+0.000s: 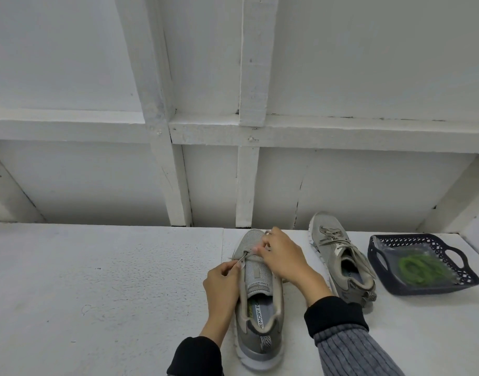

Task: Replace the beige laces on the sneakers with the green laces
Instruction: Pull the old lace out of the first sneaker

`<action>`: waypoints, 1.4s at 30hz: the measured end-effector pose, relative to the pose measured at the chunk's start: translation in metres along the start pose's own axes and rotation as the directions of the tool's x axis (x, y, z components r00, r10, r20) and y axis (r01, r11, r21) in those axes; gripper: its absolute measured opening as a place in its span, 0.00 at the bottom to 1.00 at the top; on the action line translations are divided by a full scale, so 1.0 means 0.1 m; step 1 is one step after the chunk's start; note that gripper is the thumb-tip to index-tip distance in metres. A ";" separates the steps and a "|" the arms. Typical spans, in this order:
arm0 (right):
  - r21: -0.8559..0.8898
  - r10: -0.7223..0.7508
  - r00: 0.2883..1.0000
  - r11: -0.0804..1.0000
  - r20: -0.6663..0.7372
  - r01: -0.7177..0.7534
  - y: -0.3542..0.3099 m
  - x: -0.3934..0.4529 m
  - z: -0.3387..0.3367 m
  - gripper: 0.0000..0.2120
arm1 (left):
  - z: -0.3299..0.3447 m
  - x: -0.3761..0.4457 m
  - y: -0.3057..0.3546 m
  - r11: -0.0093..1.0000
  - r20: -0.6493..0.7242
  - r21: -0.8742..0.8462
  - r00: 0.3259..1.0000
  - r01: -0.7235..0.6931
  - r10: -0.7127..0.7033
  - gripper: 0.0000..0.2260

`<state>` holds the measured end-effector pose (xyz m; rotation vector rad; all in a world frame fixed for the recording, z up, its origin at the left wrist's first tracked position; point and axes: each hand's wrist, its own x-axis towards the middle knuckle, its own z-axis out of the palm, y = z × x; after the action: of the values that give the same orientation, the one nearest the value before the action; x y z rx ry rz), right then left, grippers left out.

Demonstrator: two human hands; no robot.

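Lower centre: left hand [222, 283] and right hand [283, 256] are pinching the beige lace [242, 258] on the near sneaker [260, 308]; should be drawing out evenly, steadying the shoe.

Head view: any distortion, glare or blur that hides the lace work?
Head view: wide-angle bending curves the white wall beams; light is flat and soft, with no glare. The fingertips of the right hand are slightly smeared at the near sneaker's toe. The left hand and the green laces in the basket read clearly.
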<state>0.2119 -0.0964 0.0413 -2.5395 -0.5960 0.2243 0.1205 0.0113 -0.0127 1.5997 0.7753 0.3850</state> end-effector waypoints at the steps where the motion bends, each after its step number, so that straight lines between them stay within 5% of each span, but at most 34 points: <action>1: 0.140 0.018 1.000 0.990 -0.009 -0.016 0.01 0.01 -0.01 0.13 | 0.00 0.00 -0.01 1.000 -0.002 -0.003 1.000 0.002 -0.002 0.04; 5: 0.515 0.186 0.950 0.857 -0.250 -0.033 0.13 0.03 -0.05 0.13 | 0.01 0.01 -0.05 1.000 -0.003 -0.012 1.000 0.008 -0.008 0.06; 10: 0.540 0.391 0.765 0.839 -0.511 -0.069 0.40 0.00 -0.06 0.13 | 0.01 0.02 -0.05 1.000 -0.006 -0.006 1.000 0.005 -0.005 0.06; 15: 0.226 0.315 0.912 0.939 -0.265 -0.259 0.67 -0.08 0.17 0.08 | 0.02 0.02 -0.05 1.000 -0.014 0.004 1.000 0.001 -0.001 0.06; 18: 0.051 0.282 0.902 0.958 -0.327 -0.280 0.53 -0.21 0.14 0.04 | 0.01 0.02 -0.04 1.000 -0.012 0.009 1.000 -0.001 0.001 0.06; 21: 0.134 0.188 0.856 0.981 -0.481 -0.140 0.25 -0.34 0.09 0.07 | 0.01 0.01 -0.04 1.000 -0.013 0.000 1.000 0.006 -0.006 0.05; 25: 0.213 0.212 0.956 0.962 -0.202 -0.168 0.00 -0.43 0.21 0.15 | 0.01 0.01 -0.03 1.000 -0.007 0.025 1.000 -0.009 0.009 0.06; 28: 0.224 0.258 0.944 0.951 -0.206 -0.211 0.01 -0.44 0.29 0.10 | -0.02 0.02 0.00 0.998 0.016 0.056 0.999 -0.042 0.041 0.05; 32: 0.499 0.392 0.894 0.832 -0.217 -0.243 0.11 -0.42 0.34 0.12 | -0.02 0.10 0.08 0.975 0.106 0.175 0.987 -0.139 0.122 0.06; 35: 0.641 0.488 0.854 0.716 -0.178 -0.276 0.15 -0.41 0.38 0.16 | 0.04 0.18 0.21 0.860 0.245 0.382 0.935 -0.337 0.257 0.15; 38: 0.740 0.558 0.814 0.615 -0.163 -0.273 0.18 -0.39 0.43 0.15 | 0.17 0.24 0.34 0.586 0.448 0.595 0.832 -0.550 0.326 0.19; 42: 0.792 0.588 0.790 0.560 -0.173 -0.244 0.16 -0.40 0.46 0.13 | 0.23 0.29 0.37 0.310 0.539 0.731 0.793 -0.608 0.282 0.14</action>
<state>0.1701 -0.1064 -0.0046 -1.7673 0.2932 0.0483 0.1664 0.0130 0.0132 2.8632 0.1795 0.0633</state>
